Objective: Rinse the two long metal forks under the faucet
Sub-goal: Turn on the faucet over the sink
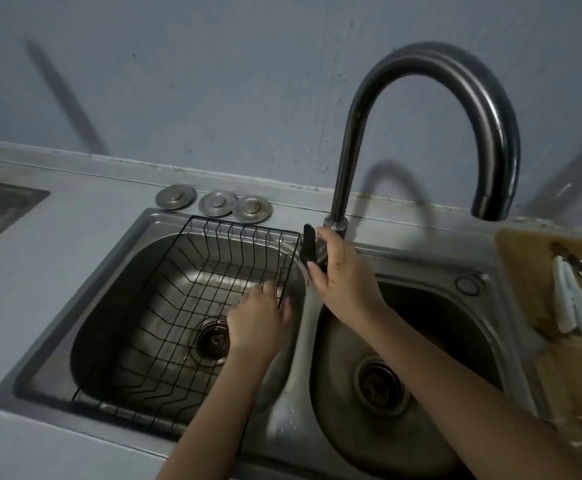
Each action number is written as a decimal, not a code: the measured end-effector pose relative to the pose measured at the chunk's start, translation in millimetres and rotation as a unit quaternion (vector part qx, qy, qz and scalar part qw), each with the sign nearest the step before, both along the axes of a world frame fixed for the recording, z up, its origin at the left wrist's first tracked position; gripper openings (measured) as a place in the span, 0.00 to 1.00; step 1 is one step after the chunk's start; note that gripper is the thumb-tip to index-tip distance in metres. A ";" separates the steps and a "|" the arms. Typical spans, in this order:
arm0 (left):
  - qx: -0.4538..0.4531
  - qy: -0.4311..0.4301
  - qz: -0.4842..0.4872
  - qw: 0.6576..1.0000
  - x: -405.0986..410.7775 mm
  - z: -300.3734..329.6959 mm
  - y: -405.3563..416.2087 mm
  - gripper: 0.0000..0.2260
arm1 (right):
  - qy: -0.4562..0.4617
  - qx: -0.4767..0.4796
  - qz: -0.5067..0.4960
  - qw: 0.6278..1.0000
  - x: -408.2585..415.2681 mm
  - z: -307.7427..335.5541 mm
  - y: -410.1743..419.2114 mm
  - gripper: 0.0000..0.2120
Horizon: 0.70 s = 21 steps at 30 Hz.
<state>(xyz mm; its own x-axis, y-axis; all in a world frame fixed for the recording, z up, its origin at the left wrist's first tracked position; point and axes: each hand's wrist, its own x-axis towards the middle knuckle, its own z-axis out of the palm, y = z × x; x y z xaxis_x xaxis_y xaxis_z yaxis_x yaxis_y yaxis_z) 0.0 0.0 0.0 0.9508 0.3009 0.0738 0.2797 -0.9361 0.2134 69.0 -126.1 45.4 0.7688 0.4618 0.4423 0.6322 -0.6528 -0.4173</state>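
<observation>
Head view: we cannot make out the two long metal forks anywhere, so their long axis and which way they point cannot be told, nor how they lie relative to either grip. The faucet (431, 109) is a tall dark gooseneck rising from the sink's back rim between the two basins, its spout end arching over to the right and pointing down above the right basin (403, 393); we see no water stream.

Our right hand (343, 278) sits at the faucet base, its grip closed around the black lever handle (309, 245), thumb pointing down along it. Our left hand (260, 318) reaches into the left basin (116, 306), over the right side of the black wire rack (192, 306); fingers curl at the rack's right edge wires, and we cannot tell whether that grip holds anything.

Around: three round metal drain plugs (213, 203) lie in a row on the desk (40, 254) behind the left basin. A wooden cutting board (532, 271) stands right of the sink with white-handled utensils (573, 306) lying on it. The rack fills most of the left basin above its drain (213, 341).
</observation>
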 end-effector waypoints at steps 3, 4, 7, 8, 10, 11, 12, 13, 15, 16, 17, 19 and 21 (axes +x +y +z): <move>-0.013 0.066 0.019 0.998 4.4 -10.9 0.3 0.21 | 0.022 0.009 -0.011 1.000 9.9 -0.1 6.6 0.27; -0.024 0.079 0.027 0.996 4.6 -14.9 0.3 0.21 | 0.034 -0.001 -0.025 0.999 11.9 0.5 9.5 0.29; -0.061 0.097 0.039 0.993 7.3 -21.4 -4.5 0.22 | 0.068 -0.033 -0.072 0.995 17.8 -6.4 16.7 0.33; -0.068 0.098 0.039 0.992 8.7 -23.8 -5.9 0.22 | 0.047 -0.047 -0.088 0.994 18.8 -9.9 18.8 0.32; -0.064 0.109 0.035 0.991 9.6 -27.3 -9.0 0.23 | -0.019 -0.087 -0.107 0.990 18.2 -15.8 21.9 0.26; -0.055 0.114 0.032 0.991 9.7 -27.8 -10.1 0.24 | -0.046 -0.095 -0.118 0.987 17.7 -16.6 22.8 0.22; -0.048 0.121 0.030 0.991 9.8 -29.8 -10.9 0.24 | -0.066 -0.096 -0.126 0.985 18.3 -17.4 23.0 0.20; -0.045 0.122 0.031 0.991 10.2 -30.1 -10.8 0.24 | -0.088 -0.091 -0.131 0.983 20.4 -16.6 22.7 0.19; -0.047 0.123 0.030 0.991 10.8 -30.2 -10.1 0.23 | -0.114 -0.084 -0.138 0.980 22.1 -14.5 23.3 0.20; -0.050 0.121 0.034 0.991 11.3 -29.8 -9.8 0.23 | -0.119 -0.077 -0.138 0.980 22.4 -14.2 24.5 0.21; -0.051 0.121 0.034 0.991 11.3 -29.1 -9.7 0.23 | -0.113 -0.067 -0.133 0.982 22.5 -14.6 25.5 0.21; -0.050 0.122 0.033 0.991 11.6 -28.5 -10.1 0.22 | -0.086 -0.052 -0.121 0.988 21.6 -16.4 25.6 0.20; -0.050 0.121 0.032 0.991 11.3 -29.2 -10.0 0.22 | -0.062 -0.053 -0.111 0.990 21.4 -17.4 24.8 0.18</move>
